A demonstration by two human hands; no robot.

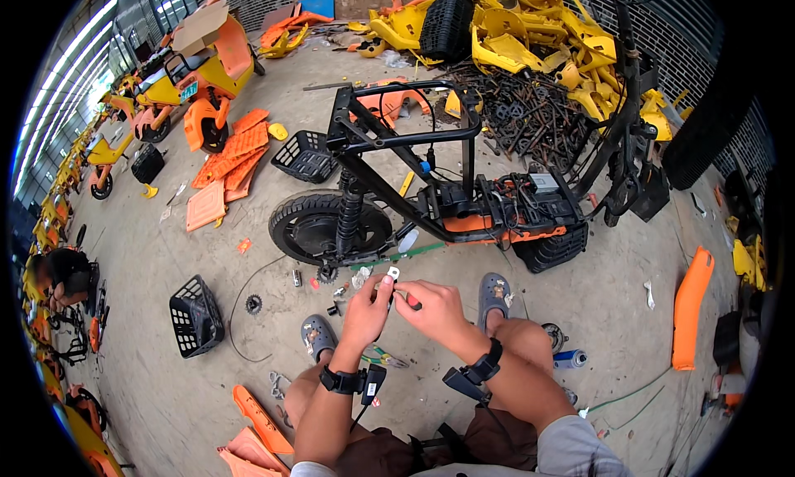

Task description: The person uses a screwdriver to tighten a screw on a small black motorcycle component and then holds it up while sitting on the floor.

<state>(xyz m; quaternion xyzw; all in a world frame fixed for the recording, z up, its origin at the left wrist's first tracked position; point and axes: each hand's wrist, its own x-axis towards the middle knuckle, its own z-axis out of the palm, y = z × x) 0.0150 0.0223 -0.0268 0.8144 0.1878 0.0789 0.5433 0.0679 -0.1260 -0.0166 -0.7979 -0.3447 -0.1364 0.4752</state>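
A small, flat, pale tab (393,273) with a hole near its end stands up at the fingertips of the left hand (366,313), pinched narrowly against the thumb. By the right hand (437,311), with its fingers curled in close beside the left, a small red piece (414,301) is gripped; whether it belongs to a tool cannot be told, as most of it is covered by the fingers.

The tab is judged to be light and stiff, probably thin metal or hard plastic, and easily dropped if the fingers are greasy. It is best taken by its side edges, low down, so that the hole is left uncovered. The red piece looks rigid and light, and can be held along its length.

Nearer the body than the hands, pliers with green and yellow handles (386,358) are seen on the grey concrete floor (451,386); a firm grip on the handles would be suited to their weight. To the left of the hands, a round dark toothed sprocket (254,304) is laid flat, and farther left a black plastic lattice basket (217,320). Beyond the hands, a bare black tubular scooter frame (414,140) is carried on a thick black-tyred wheel (310,228), evidently heavy and rigid.
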